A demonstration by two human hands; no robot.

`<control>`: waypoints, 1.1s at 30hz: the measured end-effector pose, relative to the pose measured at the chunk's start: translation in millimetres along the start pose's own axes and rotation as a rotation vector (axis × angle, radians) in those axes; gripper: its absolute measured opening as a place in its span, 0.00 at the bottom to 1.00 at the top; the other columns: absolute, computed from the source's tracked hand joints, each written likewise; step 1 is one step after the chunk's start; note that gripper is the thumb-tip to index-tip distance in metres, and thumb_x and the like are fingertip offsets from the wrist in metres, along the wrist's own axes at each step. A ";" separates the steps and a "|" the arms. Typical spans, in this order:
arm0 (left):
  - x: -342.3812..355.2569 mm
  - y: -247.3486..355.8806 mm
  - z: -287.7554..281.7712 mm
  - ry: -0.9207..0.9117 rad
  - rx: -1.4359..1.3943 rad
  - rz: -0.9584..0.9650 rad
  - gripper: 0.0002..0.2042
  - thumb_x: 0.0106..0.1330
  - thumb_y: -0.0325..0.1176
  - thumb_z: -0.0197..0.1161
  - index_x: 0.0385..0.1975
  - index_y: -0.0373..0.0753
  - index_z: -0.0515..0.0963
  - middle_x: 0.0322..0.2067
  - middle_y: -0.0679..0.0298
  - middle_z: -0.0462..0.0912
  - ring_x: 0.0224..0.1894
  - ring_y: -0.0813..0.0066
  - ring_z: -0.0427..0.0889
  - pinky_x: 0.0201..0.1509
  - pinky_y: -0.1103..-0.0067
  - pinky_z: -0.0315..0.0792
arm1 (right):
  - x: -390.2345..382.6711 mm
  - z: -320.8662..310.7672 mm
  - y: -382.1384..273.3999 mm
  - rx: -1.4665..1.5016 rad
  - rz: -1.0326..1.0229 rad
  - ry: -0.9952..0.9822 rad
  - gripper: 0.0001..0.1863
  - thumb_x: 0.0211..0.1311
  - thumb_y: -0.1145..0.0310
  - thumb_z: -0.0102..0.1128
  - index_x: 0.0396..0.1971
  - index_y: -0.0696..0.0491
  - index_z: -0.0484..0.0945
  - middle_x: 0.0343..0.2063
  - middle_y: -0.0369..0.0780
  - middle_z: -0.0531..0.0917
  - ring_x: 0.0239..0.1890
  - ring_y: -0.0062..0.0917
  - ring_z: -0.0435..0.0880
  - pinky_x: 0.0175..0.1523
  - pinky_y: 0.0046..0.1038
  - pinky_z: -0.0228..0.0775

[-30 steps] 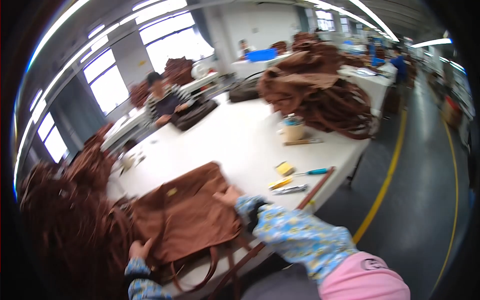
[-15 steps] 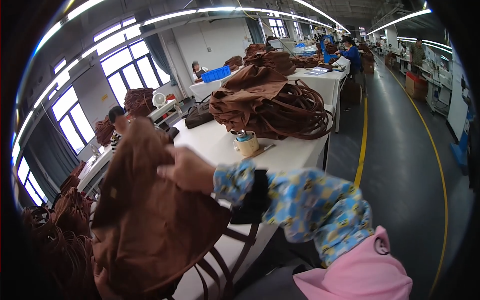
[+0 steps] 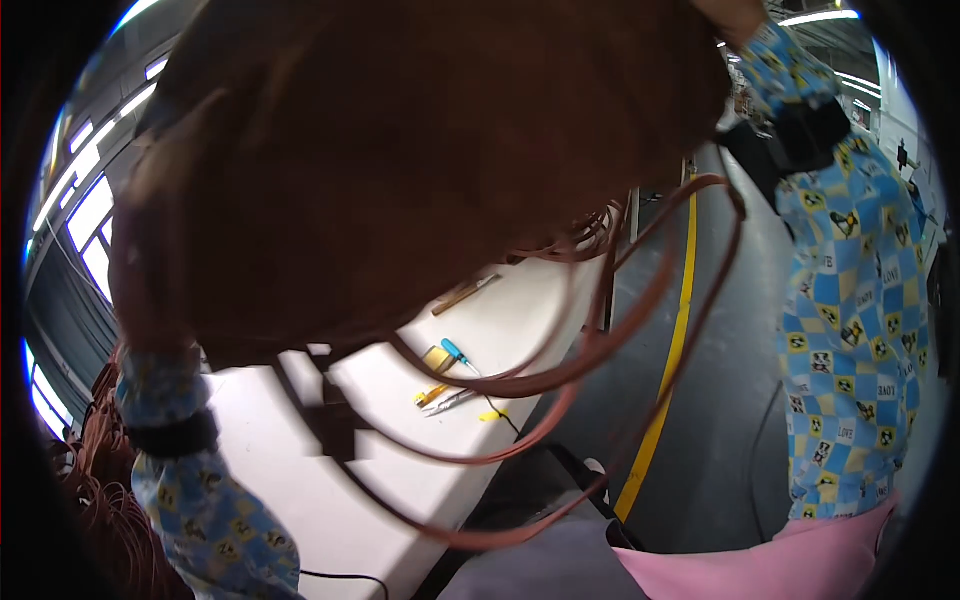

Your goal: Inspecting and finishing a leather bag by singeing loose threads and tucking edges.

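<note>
A big brown fabric bag (image 3: 430,170) is held up in front of me between both hands and covers much of the view. Long brown straps (image 3: 470,455) hang from its lower side in loops, with a dark piece (image 3: 335,425) among them. My left hand (image 3: 150,270), blurred and dim, closes on the bag's left side. At the opposite upper corner my right hand (image 3: 735,15) grips the bag's edge, its fingers partly cut off by the frame. Both forearms wear blue patterned sleeves with black bands.
Below the bag, a white table (image 3: 260,460) carries a blue-handled tool (image 3: 457,353), a yellow-handled tool (image 3: 432,396), a silver pointed tool (image 3: 448,404) and a brown stick (image 3: 465,295). Brown straps (image 3: 105,480) are piled at the left. A yellow line (image 3: 668,400) runs along the grey floor at right.
The bag has risen and swung from the left to across the view, its straps now dangling in front. My right hand has moved up and right; my left has risen.
</note>
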State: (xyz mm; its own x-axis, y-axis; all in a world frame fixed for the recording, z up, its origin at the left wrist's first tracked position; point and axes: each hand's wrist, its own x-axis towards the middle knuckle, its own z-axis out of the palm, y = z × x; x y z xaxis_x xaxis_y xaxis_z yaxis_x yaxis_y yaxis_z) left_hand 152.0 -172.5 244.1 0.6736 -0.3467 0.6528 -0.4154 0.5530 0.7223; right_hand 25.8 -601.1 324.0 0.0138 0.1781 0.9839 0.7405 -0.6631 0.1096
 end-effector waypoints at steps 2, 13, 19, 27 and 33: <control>40.1 -66.7 21.1 -0.061 0.584 0.612 0.11 0.61 0.31 0.54 0.41 0.33 0.74 0.35 0.62 0.79 0.31 0.75 0.80 0.33 0.79 0.76 | -0.4 -63.4 -12.9 -0.288 0.183 -0.078 0.18 0.58 0.67 0.58 0.47 0.59 0.72 0.39 0.37 0.79 0.41 0.19 0.76 0.48 0.22 0.67; -16.4 -162.8 197.8 -0.299 0.157 0.371 0.39 0.44 0.16 0.52 0.62 0.35 0.48 0.54 0.45 0.64 0.57 0.51 0.64 0.58 0.75 0.61 | -143.0 -273.0 36.4 -0.707 0.917 0.420 0.24 0.60 0.53 0.52 0.48 0.56 0.72 0.43 0.40 0.78 0.43 0.25 0.75 0.48 0.27 0.66; 25.3 -181.2 169.6 -0.277 0.249 0.263 0.38 0.48 0.16 0.54 0.62 0.33 0.47 0.54 0.48 0.66 0.59 0.59 0.66 0.58 0.78 0.60 | -119.3 -221.1 151.2 -1.104 0.906 0.235 0.29 0.60 0.43 0.44 0.48 0.53 0.73 0.43 0.47 0.78 0.44 0.35 0.76 0.49 0.31 0.65; 150.4 -185.6 89.1 0.298 0.179 0.148 0.43 0.49 0.22 0.60 0.63 0.32 0.39 0.53 0.46 0.64 0.54 0.64 0.68 0.54 0.74 0.65 | 47.1 54.8 364.8 -0.948 0.539 -0.176 0.20 0.61 0.52 0.48 0.39 0.54 0.75 0.31 0.49 0.80 0.33 0.40 0.79 0.38 0.36 0.69; 147.0 -196.0 -35.7 0.047 1.126 -0.699 0.33 0.48 0.37 0.62 0.56 0.38 0.62 0.40 0.52 0.78 0.45 0.60 0.77 0.50 0.74 0.70 | -64.8 307.4 336.0 -0.748 0.854 -0.700 0.39 0.50 0.40 0.52 0.62 0.30 0.50 0.61 0.43 0.54 0.64 0.44 0.47 0.59 0.60 0.41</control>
State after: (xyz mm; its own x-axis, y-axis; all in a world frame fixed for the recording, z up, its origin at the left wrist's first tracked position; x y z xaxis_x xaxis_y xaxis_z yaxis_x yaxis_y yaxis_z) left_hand 354.3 -304.7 190.3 0.9624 -0.2603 0.0769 -0.2363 -0.6638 0.7096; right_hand 480.3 -612.0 253.7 0.7922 -0.3064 0.5278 -0.2147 -0.9495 -0.2290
